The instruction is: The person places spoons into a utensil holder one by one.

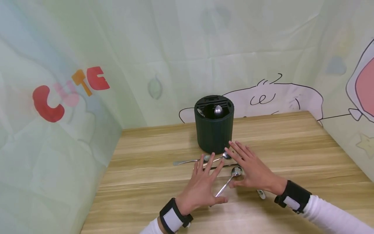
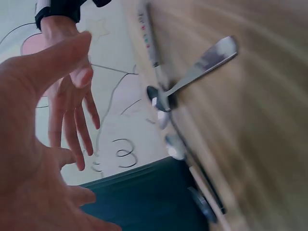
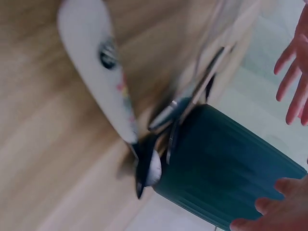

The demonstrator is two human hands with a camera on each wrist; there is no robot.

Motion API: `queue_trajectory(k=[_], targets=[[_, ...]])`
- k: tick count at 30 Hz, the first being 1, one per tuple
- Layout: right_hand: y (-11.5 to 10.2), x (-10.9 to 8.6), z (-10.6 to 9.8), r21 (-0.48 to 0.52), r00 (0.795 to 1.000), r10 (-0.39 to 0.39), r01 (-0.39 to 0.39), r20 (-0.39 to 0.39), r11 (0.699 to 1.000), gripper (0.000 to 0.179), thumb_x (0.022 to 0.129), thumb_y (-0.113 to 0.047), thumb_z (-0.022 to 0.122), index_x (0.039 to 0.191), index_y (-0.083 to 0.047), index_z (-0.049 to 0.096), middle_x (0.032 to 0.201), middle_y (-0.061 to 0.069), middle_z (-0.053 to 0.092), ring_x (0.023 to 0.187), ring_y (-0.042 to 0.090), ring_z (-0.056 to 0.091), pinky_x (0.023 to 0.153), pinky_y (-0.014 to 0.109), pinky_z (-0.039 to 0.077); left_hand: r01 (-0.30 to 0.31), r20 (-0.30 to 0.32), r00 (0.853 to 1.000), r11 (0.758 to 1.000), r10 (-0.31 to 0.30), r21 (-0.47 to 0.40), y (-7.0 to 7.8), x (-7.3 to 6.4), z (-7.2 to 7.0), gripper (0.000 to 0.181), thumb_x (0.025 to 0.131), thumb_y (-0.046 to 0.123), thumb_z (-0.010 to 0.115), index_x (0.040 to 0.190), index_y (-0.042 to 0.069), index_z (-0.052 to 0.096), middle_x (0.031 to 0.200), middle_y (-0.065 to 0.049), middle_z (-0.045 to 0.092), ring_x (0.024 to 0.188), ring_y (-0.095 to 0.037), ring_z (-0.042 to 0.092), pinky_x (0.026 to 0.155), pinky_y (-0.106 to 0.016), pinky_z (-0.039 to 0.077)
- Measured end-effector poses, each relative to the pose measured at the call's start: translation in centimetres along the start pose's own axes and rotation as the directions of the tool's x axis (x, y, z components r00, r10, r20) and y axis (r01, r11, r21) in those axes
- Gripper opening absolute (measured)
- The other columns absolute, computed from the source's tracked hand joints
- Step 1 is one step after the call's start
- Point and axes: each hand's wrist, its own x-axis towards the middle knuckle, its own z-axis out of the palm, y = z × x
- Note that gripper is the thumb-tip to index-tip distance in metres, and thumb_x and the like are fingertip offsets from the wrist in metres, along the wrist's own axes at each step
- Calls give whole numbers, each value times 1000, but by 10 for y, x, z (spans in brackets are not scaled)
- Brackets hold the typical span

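Observation:
Both hands hover over a loose cluster of cutlery, fingers spread and holding nothing. My left hand point(image 1: 201, 187) is above the handle of a silver spoon point(image 1: 236, 171), which slants down toward its thumb. To the right of that spoon's bowl is my right hand point(image 1: 255, 169). A second spoon point(image 1: 226, 155) lies at the foot of a dark green utensil holder point(image 1: 214, 135), with another silver utensil point(image 1: 184, 162) pointing left and a thin dark stick point(image 1: 229, 165) nearby. From beneath the right hand pokes a white handle point(image 1: 261, 194), patterned in the right wrist view point(image 3: 96, 67).
The holder's slotted top has a round opening, where a spoon bowl point(image 1: 218, 110) sticks up. Wood-grain tabletop point(image 1: 140, 182) surrounds the cutlery. A printed cloth backdrop point(image 1: 163, 65) rises along the table's back and sides, close behind the holder.

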Motion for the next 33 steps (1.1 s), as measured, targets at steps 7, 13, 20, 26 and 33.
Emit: queue_trajectory(k=[7, 13, 20, 26, 33], targets=[[0, -8, 14, 18, 990, -11, 9, 142, 1000, 119, 60, -59, 86, 155, -16, 29, 162, 16, 25, 147, 41, 26, 115, 62, 28, 8, 54, 999, 1000, -8, -3, -1, -2, 16, 117, 67, 68, 78, 158, 25, 19, 167, -12, 3, 149, -48, 13, 115, -60, 30], [-1, -13, 24, 36, 977, -71, 65, 201, 997, 91, 73, -37, 85, 148, -7, 43, 152, 15, 44, 140, 39, 40, 112, 55, 36, 4, 66, 998, 1000, -5, 14, -1, -2, 25, 99, 72, 57, 80, 148, 7, 40, 153, -14, 37, 137, -32, 41, 107, -40, 45], [-4, -9, 32, 16, 980, -168, 167, 106, 986, 40, 81, -14, 78, 120, -9, 68, 116, 3, 69, 111, 23, 63, 97, 46, 50, -43, 30, 999, 996, 41, 73, 0, -1, 27, 65, 76, 41, 82, 125, 5, 58, 115, -5, 59, 101, -18, 55, 84, -26, 51], [-5, -6, 37, -10, 979, -186, 187, 79, 982, 18, 80, -8, 77, 91, -21, 73, 91, -9, 66, 96, 14, 63, 84, 41, 47, -68, 36, 997, 997, 67, 19, 2, 1, 24, 24, 78, 13, 76, 100, 8, 67, 89, -1, 59, 78, -13, 55, 62, -21, 45], [-5, -7, 40, -36, 974, -202, 207, 98, 978, 20, 77, -6, 77, 84, -23, 70, 82, -13, 64, 90, 11, 62, 83, 40, 44, -88, 23, 996, 996, 89, -7, 2, 0, 25, 15, 75, 0, 70, 76, 14, 65, 71, 7, 57, 63, -5, 50, 55, -19, 37]])
